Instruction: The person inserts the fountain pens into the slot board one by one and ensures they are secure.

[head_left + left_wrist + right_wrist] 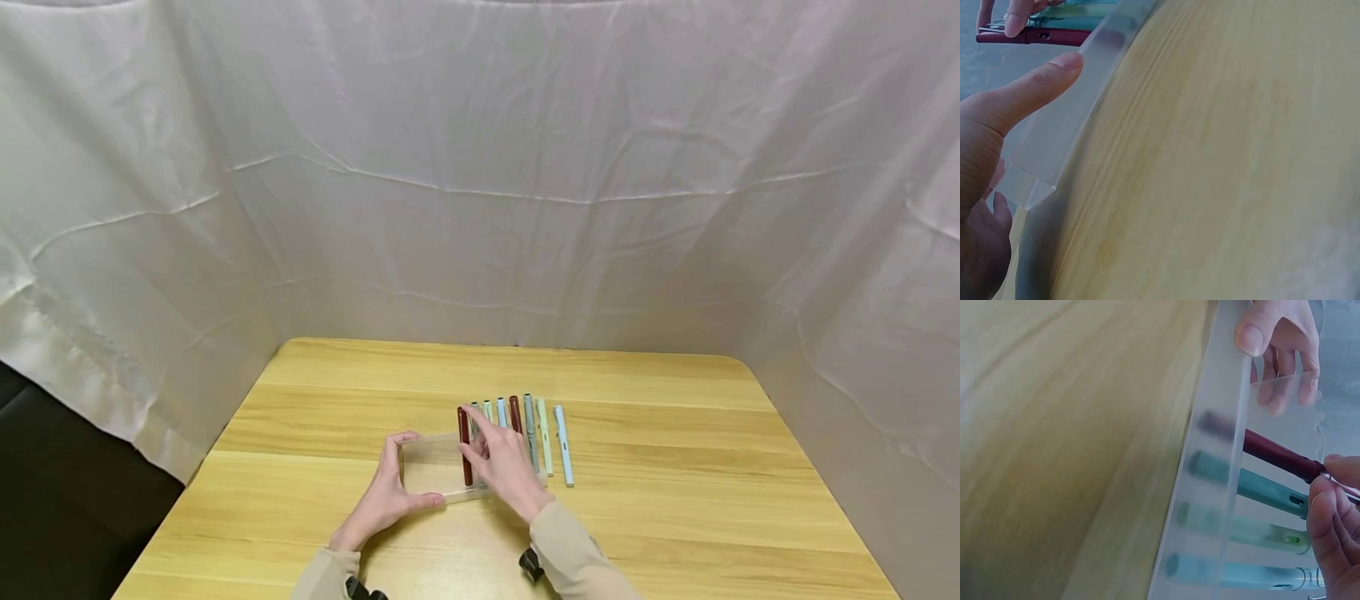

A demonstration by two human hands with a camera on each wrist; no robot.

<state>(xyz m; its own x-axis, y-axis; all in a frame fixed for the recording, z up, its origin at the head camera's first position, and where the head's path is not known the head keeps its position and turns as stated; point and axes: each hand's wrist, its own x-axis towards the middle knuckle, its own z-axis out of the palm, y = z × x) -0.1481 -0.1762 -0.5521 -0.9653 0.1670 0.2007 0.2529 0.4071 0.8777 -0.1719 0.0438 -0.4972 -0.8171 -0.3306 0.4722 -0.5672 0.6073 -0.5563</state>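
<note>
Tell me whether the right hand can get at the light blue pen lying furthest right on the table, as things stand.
Probably yes. The light blue pen lies bare on the table, apart from the clear tray, with nothing over it. The right hand is close beside it, though its fingers now pinch the dark red pen.

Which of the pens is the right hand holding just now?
The dark red pen at the left end of the row, lying in the clear tray. The right hand pinches it; the other dark red pen lies untouched further right.

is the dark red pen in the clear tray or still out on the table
In. The dark red pen lies inside the clear plastic tray beside teal and green pens, with the right hand pinching its far end.
</note>
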